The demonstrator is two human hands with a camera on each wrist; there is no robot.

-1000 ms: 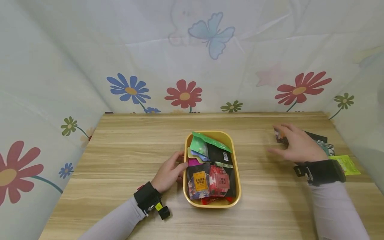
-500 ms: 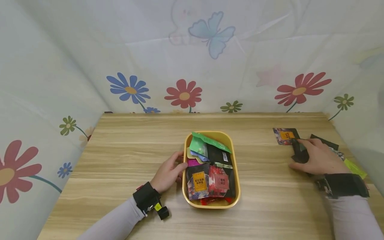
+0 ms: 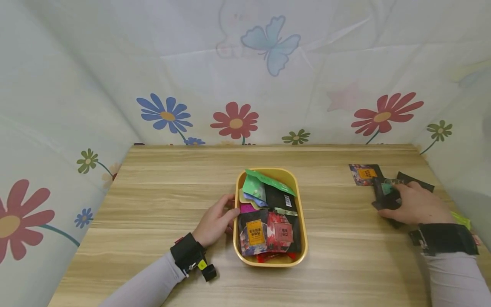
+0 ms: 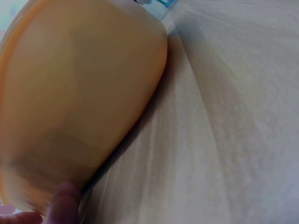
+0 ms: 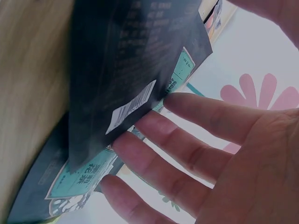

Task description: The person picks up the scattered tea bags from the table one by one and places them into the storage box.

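At the left side of a yellow plastic basket (image 3: 304,245), my left hand (image 3: 215,224) holds the rim with the thumb over it. In the left wrist view, fingertips touch the basket's outer wall (image 4: 93,84). On the right, my right hand (image 3: 420,209) pinches a black sachet (image 3: 385,198) by its edge. A white barcode and small print show on this black sachet (image 5: 126,70) in the right wrist view. Another black sachet with a teal label (image 5: 77,179) lies behind it. Part of the pinched sachet is hidden by fingers.
Several sachets fill the basket, among them a green one (image 3: 253,185) and a red-and-black one (image 3: 279,230). A sachet with an orange label (image 3: 365,174) lies beyond the right hand. Another black sachet (image 3: 416,181) and a lime packet (image 3: 462,219) are partly hidden. Patterned curtains (image 3: 184,55) border the table.
My right hand has moved right and nearer, off the orange-label sachet, and has taken hold of a black sachet. Over the last half second it shifted slightly right. The left hand and basket stayed put.
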